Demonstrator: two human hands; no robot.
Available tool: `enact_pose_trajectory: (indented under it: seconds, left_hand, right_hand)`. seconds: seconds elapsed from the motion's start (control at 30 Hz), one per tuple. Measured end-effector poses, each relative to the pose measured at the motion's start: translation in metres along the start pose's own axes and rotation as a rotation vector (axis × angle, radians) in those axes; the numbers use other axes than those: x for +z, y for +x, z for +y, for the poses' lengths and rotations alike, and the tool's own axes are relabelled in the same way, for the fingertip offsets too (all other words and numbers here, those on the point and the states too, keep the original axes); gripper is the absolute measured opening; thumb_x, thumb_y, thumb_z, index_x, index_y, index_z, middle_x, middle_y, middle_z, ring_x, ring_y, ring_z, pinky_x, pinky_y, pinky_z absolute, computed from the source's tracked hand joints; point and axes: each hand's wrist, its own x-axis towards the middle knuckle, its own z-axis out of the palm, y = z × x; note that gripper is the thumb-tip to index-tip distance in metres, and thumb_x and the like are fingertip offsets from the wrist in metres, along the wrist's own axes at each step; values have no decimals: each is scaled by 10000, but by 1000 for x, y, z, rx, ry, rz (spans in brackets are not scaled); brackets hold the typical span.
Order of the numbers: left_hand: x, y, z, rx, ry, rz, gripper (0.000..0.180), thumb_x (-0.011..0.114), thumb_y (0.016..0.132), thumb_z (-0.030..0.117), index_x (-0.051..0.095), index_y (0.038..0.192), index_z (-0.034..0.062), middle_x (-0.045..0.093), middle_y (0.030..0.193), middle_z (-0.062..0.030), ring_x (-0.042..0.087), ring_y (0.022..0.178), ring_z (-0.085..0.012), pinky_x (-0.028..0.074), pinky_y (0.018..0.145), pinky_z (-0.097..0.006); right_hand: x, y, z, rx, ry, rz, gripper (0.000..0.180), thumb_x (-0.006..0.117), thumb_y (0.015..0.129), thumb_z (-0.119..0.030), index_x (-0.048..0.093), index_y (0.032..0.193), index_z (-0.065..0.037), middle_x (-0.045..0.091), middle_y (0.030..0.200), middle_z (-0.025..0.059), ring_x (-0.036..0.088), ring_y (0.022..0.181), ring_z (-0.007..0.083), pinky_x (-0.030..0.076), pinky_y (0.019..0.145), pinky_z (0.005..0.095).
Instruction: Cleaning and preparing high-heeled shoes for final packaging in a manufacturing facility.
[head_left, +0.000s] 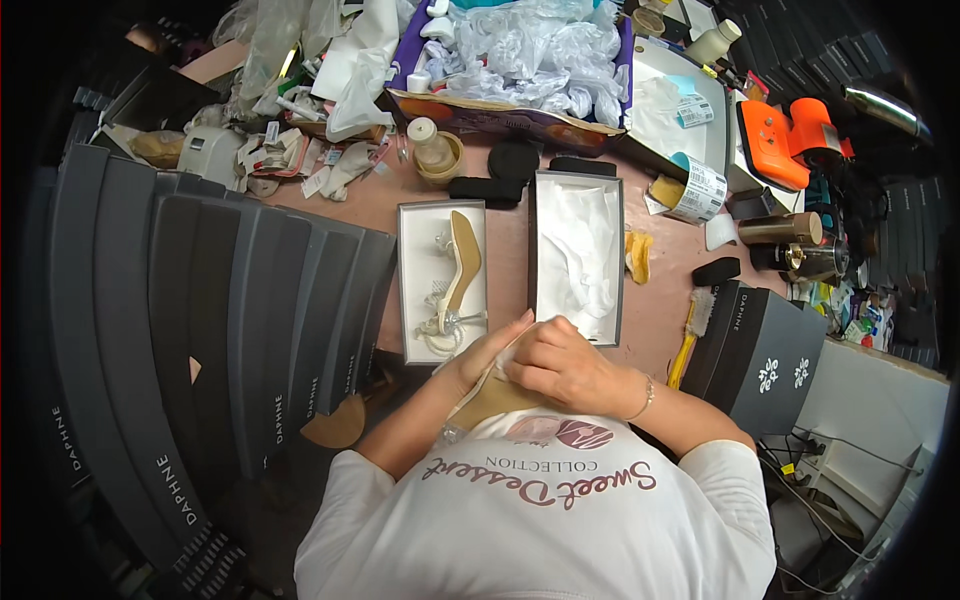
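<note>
Close to my chest I hold a sandal [492,399] with a tan sole and a pale edge. My left hand [482,358] wraps round its side, the fingers pointing away from me. My right hand [562,362] is curled over the sandal's far end with bent fingers; what the fingertips pinch there is hidden. Just beyond the left hand, a second sandal [464,262] lies on its side in a shallow white-lined box lid [409,290], its clear and pearly straps showing. Beside it, past my right hand, a dark box [617,250] contains crumpled white tissue paper [578,240].
Tall stacks of dark grey shoeboxes [230,320] flank the left side. At the back stands a purple carton [500,106] full of crumpled plastic. To the right are an orange tape dispenser [775,145], label rolls [700,190], a yellow-handled brush [688,345] and more shoeboxes [765,350].
</note>
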Motion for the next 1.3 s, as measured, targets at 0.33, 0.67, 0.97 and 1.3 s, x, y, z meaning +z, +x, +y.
enact_pose_trajectory:
  seconds: [0.33,0.67,0.97,1.3]
  left_hand:
    - [-18,-2,-4,-26,-68,25,540,300,1017,426,425,1318,-5,546,1194,-87,529,1100,-140,426,952,-293]
    - [33,-8,15,29,-67,162,460,283,1027,351,480,1268,12,585,1081,-64,578,978,-119,485,843,-275]
    - [-9,-3,-6,152,186,42,459,275,1027,340,496,1250,5,593,1125,-92,588,1015,-168,484,861,-299]
    - [-6,-4,-2,66,-94,33,483,246,1016,366,499,1235,17,602,1124,-142,606,1000,-215,492,882,-327]
  right_hand:
    - [-2,-12,1,36,-45,26,199,576,753,-140,609,943,-91,527,858,28,496,856,188,357,735,325]
    - [-4,-27,5,105,-60,90,167,580,752,-128,586,914,-86,514,858,35,473,839,204,358,721,326]
    - [-3,-12,7,153,-50,134,175,602,752,-116,613,926,-98,538,869,27,496,834,207,363,733,328]
    - [5,-20,10,258,-69,227,187,633,722,-111,602,905,-90,496,813,46,479,804,217,354,704,337]
